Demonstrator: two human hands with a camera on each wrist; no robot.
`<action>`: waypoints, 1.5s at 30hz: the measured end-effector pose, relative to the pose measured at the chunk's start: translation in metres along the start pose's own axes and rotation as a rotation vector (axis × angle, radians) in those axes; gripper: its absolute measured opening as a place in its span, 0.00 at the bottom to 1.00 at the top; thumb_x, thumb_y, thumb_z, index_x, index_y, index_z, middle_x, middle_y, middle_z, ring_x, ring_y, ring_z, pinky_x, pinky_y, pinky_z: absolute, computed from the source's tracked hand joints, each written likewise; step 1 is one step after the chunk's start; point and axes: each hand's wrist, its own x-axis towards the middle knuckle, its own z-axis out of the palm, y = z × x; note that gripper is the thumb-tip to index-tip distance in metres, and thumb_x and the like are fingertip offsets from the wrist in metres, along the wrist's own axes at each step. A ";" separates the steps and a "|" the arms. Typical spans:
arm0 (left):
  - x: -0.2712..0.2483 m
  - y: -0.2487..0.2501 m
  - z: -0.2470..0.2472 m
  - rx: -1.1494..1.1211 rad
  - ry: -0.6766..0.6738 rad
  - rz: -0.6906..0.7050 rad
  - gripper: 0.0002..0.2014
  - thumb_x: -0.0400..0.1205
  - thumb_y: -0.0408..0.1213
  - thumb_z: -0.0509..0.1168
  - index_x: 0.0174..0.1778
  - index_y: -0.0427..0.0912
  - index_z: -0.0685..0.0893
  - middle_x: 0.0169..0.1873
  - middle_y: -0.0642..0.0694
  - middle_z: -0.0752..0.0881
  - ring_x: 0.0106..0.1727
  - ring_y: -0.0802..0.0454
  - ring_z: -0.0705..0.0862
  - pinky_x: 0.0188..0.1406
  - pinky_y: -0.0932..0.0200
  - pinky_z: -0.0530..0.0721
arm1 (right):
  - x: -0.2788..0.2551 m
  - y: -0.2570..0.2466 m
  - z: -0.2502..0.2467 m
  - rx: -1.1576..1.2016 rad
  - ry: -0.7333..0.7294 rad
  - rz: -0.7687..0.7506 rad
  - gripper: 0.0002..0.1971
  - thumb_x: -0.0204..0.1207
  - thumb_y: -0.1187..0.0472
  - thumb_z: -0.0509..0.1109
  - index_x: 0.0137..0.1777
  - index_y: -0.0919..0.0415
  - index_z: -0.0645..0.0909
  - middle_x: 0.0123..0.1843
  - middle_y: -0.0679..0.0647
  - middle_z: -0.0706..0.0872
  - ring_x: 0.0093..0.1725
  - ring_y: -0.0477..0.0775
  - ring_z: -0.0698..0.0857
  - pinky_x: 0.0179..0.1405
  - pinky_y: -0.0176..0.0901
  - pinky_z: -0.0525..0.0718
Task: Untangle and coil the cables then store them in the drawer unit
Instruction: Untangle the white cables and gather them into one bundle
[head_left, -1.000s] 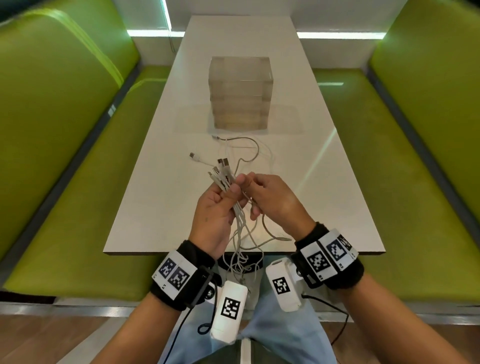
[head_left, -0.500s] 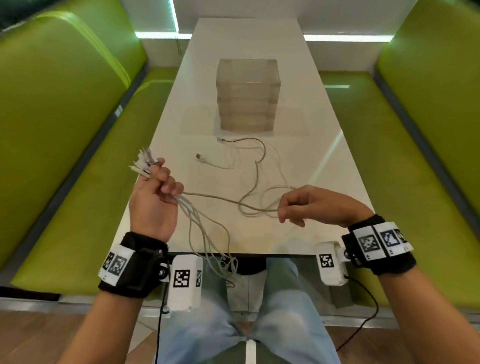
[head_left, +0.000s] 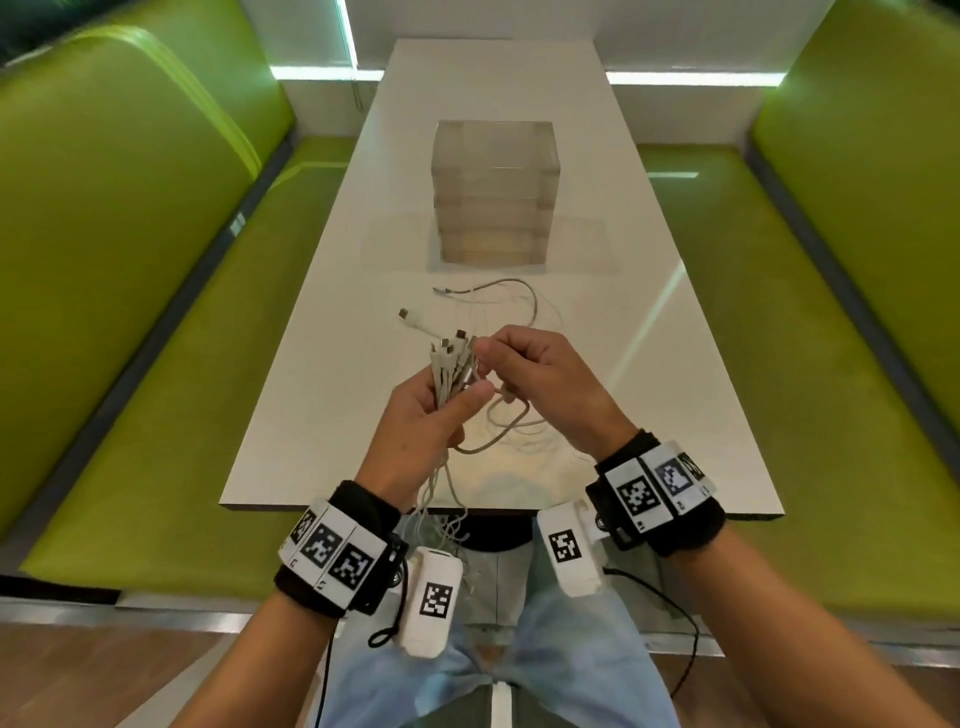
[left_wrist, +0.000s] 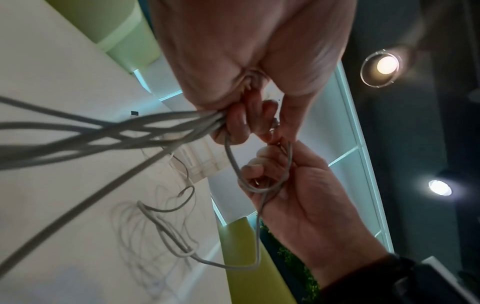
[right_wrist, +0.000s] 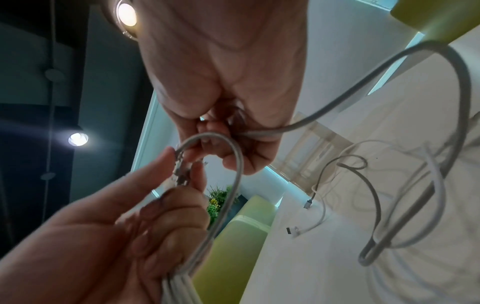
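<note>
My left hand (head_left: 453, 400) grips a bundle of white cables (head_left: 451, 364) just below their connector ends, above the near part of the white table (head_left: 311, 415). The strands hang down past the table edge toward my lap. My right hand (head_left: 491, 366) is right beside it and pinches a grey cable loop (left_wrist: 259, 189) that runs back to the bundle. In the right wrist view the loop (right_wrist: 233, 156) arches between both hands. More loose cables (head_left: 519, 306) lie tangled on the table behind the hands. The translucent drawer unit (head_left: 496, 192) stands further back, its drawers closed.
Green bench seats (head_left: 156, 364) run along both sides of the table, with another bench (head_left: 831, 364) on the right. Two free connector ends (head_left: 410, 318) lie on the table left of the tangle. The table's near edge (head_left: 363, 506) is just under my wrists.
Half a second ago my hands were spread apart, with a cable stretched between them. They have come back together at the centre, and the right hand now pinches a loop next to the bundle.
</note>
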 end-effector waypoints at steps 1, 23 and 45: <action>0.001 -0.001 -0.001 -0.029 0.012 -0.008 0.01 0.82 0.32 0.67 0.45 0.39 0.83 0.20 0.58 0.68 0.22 0.58 0.62 0.22 0.65 0.64 | 0.001 0.000 0.002 -0.009 -0.008 0.003 0.12 0.81 0.57 0.66 0.35 0.57 0.81 0.26 0.41 0.80 0.27 0.45 0.73 0.31 0.38 0.76; 0.008 -0.005 -0.018 -0.076 0.145 -0.043 0.04 0.72 0.40 0.73 0.35 0.46 0.86 0.20 0.55 0.72 0.21 0.57 0.64 0.19 0.66 0.65 | 0.015 0.014 -0.011 -0.334 -0.161 -0.115 0.10 0.81 0.63 0.64 0.42 0.64 0.84 0.37 0.46 0.84 0.36 0.34 0.80 0.41 0.24 0.75; 0.012 0.002 -0.072 -0.326 0.539 0.103 0.12 0.82 0.29 0.65 0.34 0.46 0.77 0.17 0.57 0.67 0.19 0.60 0.60 0.18 0.65 0.60 | 0.029 0.048 -0.051 -0.636 -0.111 -0.099 0.09 0.78 0.65 0.67 0.38 0.56 0.84 0.38 0.51 0.87 0.44 0.50 0.80 0.53 0.37 0.72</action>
